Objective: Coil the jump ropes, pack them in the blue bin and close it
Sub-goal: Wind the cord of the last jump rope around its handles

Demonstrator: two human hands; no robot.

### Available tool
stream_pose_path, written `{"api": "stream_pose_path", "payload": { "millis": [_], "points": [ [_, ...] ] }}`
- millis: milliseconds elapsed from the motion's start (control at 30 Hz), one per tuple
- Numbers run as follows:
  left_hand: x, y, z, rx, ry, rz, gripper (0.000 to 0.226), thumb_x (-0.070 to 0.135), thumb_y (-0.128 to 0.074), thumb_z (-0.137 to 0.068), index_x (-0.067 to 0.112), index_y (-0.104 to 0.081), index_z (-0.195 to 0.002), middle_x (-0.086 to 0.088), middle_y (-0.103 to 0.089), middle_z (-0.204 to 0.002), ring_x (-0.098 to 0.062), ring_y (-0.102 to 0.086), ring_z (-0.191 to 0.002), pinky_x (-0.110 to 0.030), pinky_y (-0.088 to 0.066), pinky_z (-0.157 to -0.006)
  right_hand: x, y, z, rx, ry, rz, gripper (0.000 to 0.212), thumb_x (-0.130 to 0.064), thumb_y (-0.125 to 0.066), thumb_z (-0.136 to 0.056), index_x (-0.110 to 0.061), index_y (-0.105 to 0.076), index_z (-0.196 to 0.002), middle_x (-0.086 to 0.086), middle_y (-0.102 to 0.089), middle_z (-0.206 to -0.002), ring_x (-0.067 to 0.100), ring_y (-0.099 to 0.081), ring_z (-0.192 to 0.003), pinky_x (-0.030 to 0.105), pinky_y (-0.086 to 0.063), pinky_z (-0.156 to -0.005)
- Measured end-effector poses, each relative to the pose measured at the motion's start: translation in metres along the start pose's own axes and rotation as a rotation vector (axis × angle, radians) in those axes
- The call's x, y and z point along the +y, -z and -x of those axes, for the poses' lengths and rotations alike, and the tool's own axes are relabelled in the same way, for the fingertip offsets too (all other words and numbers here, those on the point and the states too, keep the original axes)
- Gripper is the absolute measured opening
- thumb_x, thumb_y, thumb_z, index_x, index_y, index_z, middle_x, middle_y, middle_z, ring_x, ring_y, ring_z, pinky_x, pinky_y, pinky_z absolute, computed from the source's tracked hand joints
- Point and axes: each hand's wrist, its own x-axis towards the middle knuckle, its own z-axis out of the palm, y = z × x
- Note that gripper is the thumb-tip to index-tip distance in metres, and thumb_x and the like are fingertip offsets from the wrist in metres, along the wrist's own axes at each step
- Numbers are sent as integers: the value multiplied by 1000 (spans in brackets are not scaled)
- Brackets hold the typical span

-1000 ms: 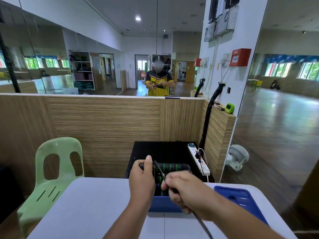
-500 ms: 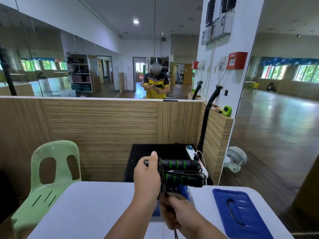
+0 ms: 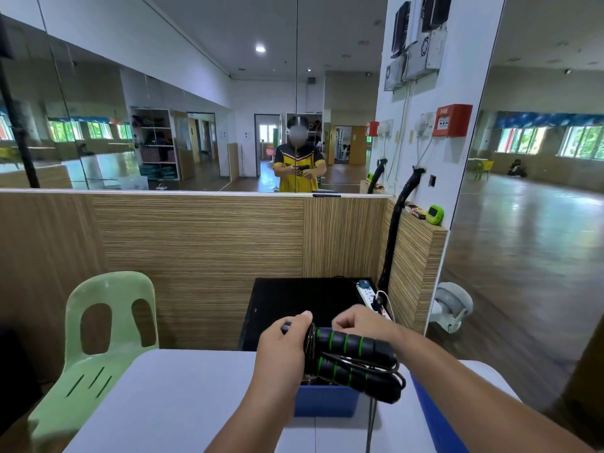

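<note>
A jump rope [image 3: 354,359] with two black foam handles ringed in green is held level above the blue bin [image 3: 327,400]. My left hand [image 3: 284,346] grips the left ends of both handles together with several turns of black cord. My right hand [image 3: 356,320] reaches over the upper handle from behind, fingers curled and pinching the cord there. A loose end of cord hangs down in front of the bin to the white table [image 3: 183,400]. The blue lid [image 3: 434,420] lies on the table to the right, partly hidden by my right forearm.
A green plastic chair [image 3: 108,331] stands at the table's left. Behind the table sit a black box [image 3: 294,302] with a white power strip [image 3: 371,297], a wooden partition, a mirror wall and a small fan [image 3: 452,307] on the floor.
My right hand rose from below the handles, carrying the cord up and over the upper handle. The handles dropped slightly toward the bin.
</note>
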Motion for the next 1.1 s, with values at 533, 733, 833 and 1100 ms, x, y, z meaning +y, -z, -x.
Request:
{"api": "stream_pose_path", "payload": {
  "millis": [533,733,833,1100],
  "points": [
    [-14,7,-6,39,20,-221,27,29,-59,-101,12,-74,-88,-8,-70,-68,-16,-64,-57,-29,-51,-49,-68,11,18,40,33,438,32,-24,-68,-79,-15,-52,-53,-3,-43,-50,10,-36,-46,29,-35,-53],
    [-26,15,-13,148,7,-269,31,37,-59,-100,12,-72,-85,-11,-73,-74,-29,-70,-72,-43,-57,-65,-76,0,39,72,-71,148,30,-21,-48,-88,-14,-63,-63,3,-46,-54,17,-35,-48,25,-30,-44],
    [-31,16,-19,215,-8,-254,34,42,-60,-97,14,-70,-80,-15,-73,-78,-37,-73,-81,-53,-61,-75,-75,-11,50,38,-74,-6,29,-16,-43,-89,-13,-64,-70,0,-43,-51,14,-31,-44,26,-26,-44],
    [-12,8,-22,312,-94,-177,42,34,-57,-101,12,-51,-65,0,-47,-57,-20,-42,-59,-35,-36,-61,-53,-70,81,27,-2,-183,30,-14,-46,-99,-21,-58,-73,1,-52,-54,10,-44,-42,22,-39,-43]
  ]
}}
